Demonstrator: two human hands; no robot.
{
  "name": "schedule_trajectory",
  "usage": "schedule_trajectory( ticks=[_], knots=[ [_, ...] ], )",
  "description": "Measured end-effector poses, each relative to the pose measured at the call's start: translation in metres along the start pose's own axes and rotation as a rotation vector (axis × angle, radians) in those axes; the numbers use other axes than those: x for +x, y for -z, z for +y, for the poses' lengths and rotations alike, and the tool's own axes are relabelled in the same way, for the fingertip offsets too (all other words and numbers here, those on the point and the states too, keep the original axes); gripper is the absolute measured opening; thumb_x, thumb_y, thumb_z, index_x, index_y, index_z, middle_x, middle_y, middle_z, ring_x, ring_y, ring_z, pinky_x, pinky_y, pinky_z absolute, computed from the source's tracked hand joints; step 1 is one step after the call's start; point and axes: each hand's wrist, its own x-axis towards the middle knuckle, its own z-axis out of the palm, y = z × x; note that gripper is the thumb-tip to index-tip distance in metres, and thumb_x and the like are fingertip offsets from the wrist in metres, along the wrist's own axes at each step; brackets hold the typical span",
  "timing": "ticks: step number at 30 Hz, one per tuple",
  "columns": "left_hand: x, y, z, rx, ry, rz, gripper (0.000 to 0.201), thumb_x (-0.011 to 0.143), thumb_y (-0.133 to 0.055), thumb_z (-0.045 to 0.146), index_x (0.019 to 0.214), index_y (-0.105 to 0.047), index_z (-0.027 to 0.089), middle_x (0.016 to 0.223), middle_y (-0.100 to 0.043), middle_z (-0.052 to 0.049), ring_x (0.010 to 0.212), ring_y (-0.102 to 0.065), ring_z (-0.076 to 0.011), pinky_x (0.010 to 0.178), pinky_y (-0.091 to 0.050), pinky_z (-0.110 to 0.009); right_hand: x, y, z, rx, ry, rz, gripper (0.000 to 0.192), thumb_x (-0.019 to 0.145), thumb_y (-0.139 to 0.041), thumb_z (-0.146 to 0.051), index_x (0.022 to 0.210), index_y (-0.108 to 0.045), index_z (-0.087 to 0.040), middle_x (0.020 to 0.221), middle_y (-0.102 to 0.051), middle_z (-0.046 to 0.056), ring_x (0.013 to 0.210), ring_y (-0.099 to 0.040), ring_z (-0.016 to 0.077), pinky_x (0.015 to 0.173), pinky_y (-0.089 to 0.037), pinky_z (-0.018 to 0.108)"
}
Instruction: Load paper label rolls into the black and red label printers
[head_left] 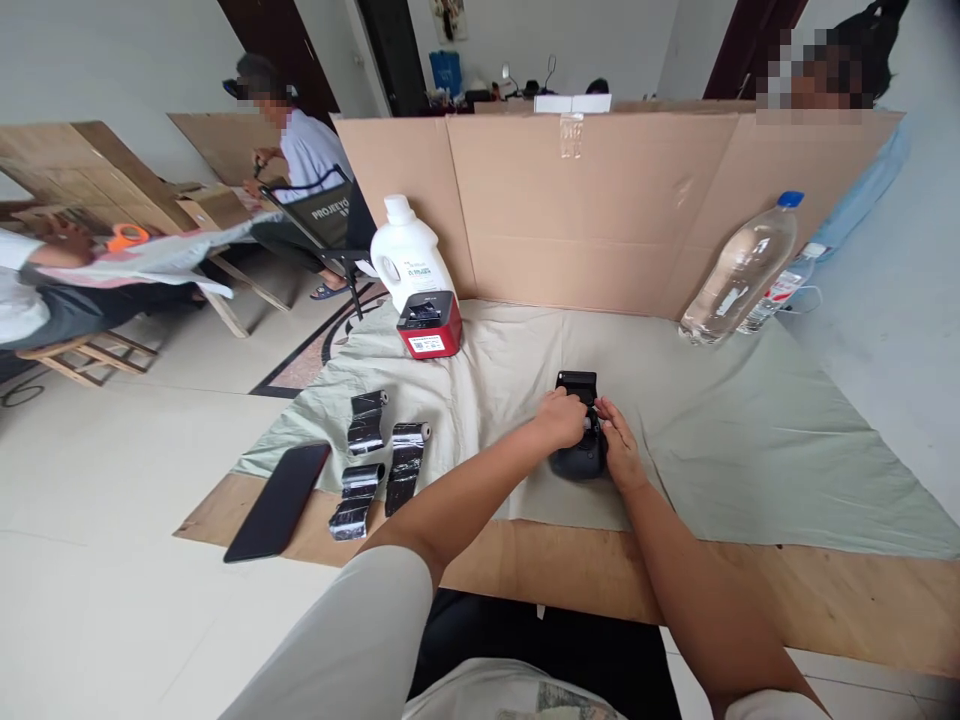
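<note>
A small black device [577, 466] with its lid [577, 380] raised lies on the cloth in front of me; it looks like a portable label printer. My left hand [562, 418] reaches into it from the left with curled fingers. A bit of something pale shows by those fingertips, too small to name. Along the device's right side rests my right hand [622, 452], its fingers stretched out and touching the edge. The inside of the device is mostly hidden by my hands.
Left on the table are black film rolls [407, 465], a dark flat slab [277, 505], a red-and-black box-shaped device [442, 338] and a white jug [409, 248]. A cardboard screen [585, 210] stands behind. Right stand a large bottle [742, 270] and a smaller bottle [784, 290]. Other people sit beyond.
</note>
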Motion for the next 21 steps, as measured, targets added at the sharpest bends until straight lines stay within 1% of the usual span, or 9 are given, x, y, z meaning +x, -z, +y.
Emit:
schedule_trajectory(
  ticks=[3,7,10,15,17,21],
  knots=[
    [0.013,-0.001,0.007,0.027,0.027,-0.039,0.015,0.071,-0.071,0.012,0.086,-0.072,0.012,0.11,-0.067,-0.02,0.112,-0.053,-0.0343,0.099,-0.037,-0.041,0.002,-0.001,0.004,0.016,0.0,0.028,0.054,0.09,-0.045,-0.054,0.132,-0.056,-0.021,0.136,-0.059,0.011,0.123,-0.057,0.023,0.111,-0.041,0.049],
    [0.018,-0.004,0.01,0.053,0.045,-0.029,0.021,0.071,-0.069,0.011,0.092,-0.072,0.01,0.114,-0.066,-0.022,0.117,-0.052,-0.0359,0.1,-0.037,-0.042,0.004,-0.001,0.009,-0.004,0.012,0.024,0.056,0.09,-0.044,-0.057,0.131,-0.056,-0.02,0.136,-0.059,0.013,0.122,-0.058,0.0234,0.11,-0.041,0.049],
    [0.015,-0.002,0.003,0.055,0.042,-0.02,0.023,0.071,-0.071,0.018,0.092,-0.072,0.012,0.114,-0.066,-0.02,0.115,-0.054,-0.0355,0.1,-0.037,-0.043,0.004,-0.001,0.012,-0.02,0.025,0.024,0.054,0.091,-0.043,-0.057,0.129,-0.057,-0.022,0.133,-0.061,0.011,0.121,-0.059,0.0234,0.11,-0.042,0.049],
    [0.009,0.002,-0.013,0.073,0.005,-0.018,0.028,0.07,-0.071,0.027,0.096,-0.071,0.018,0.103,-0.07,-0.012,0.106,-0.061,-0.0303,0.097,-0.041,-0.039,0.004,-0.002,0.015,-0.044,0.026,0.021,0.051,0.09,-0.045,-0.054,0.127,-0.058,-0.022,0.131,-0.062,0.011,0.119,-0.06,0.0243,0.108,-0.043,0.051],
    [0.009,0.002,-0.016,0.088,-0.03,-0.008,0.029,0.07,-0.07,0.028,0.097,-0.07,0.017,0.1,-0.071,-0.012,0.103,-0.063,-0.0308,0.095,-0.042,-0.039,0.004,-0.002,0.014,-0.102,0.041,0.022,0.05,0.089,-0.046,-0.053,0.125,-0.059,-0.021,0.129,-0.063,0.012,0.116,-0.06,0.0247,0.107,-0.044,0.052],
    [0.011,0.001,-0.014,0.075,-0.072,-0.015,0.031,0.069,-0.071,0.027,0.097,-0.069,0.016,0.096,-0.072,-0.012,0.097,-0.065,-0.0302,0.093,-0.044,-0.04,0.002,-0.001,0.007,-0.264,0.14,0.056,0.044,0.091,-0.043,-0.052,0.112,-0.065,-0.021,0.116,-0.066,0.011,0.111,-0.059,0.0246,0.104,-0.044,0.051]
  ],
)
